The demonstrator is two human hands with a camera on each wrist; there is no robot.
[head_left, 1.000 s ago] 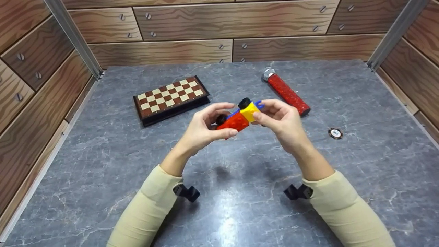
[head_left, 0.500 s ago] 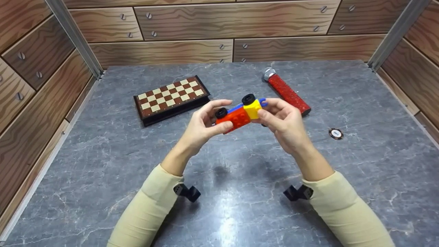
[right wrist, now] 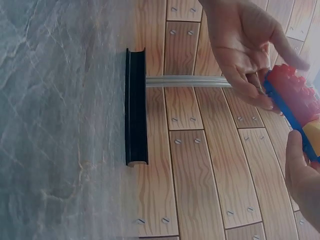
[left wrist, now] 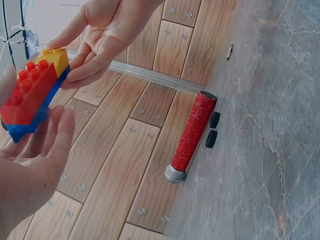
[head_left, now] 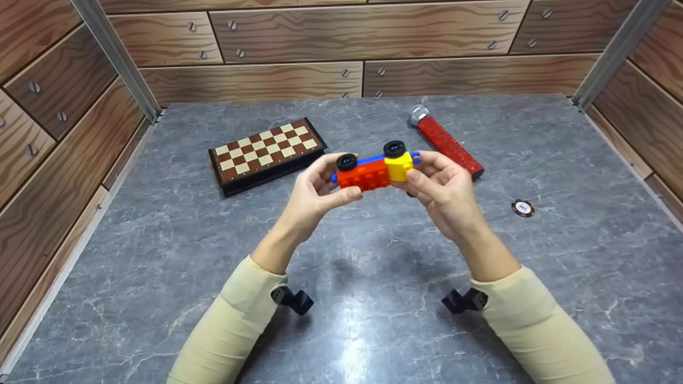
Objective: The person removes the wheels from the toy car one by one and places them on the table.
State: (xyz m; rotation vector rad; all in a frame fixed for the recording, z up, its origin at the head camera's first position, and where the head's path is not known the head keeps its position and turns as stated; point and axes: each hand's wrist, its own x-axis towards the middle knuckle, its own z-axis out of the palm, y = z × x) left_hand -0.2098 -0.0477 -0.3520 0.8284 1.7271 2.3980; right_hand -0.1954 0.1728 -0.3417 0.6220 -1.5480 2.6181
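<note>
One toy brick car (head_left: 369, 175) is pinched by left hand (head_left: 310, 200) and right hand (head_left: 448, 194); folded chessboard case (head_left: 267, 150) lies beyond the left.

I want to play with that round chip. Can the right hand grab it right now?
Not yet, I think: the right hand is pinching the toy car. If it let go, it probably could, because the round chip lies off to its right on the table with nothing seen between them.

Booth (head_left: 58, 160) with wood-print walls (head_left: 288, 82), metal posts (head_left: 110, 48)
</note>
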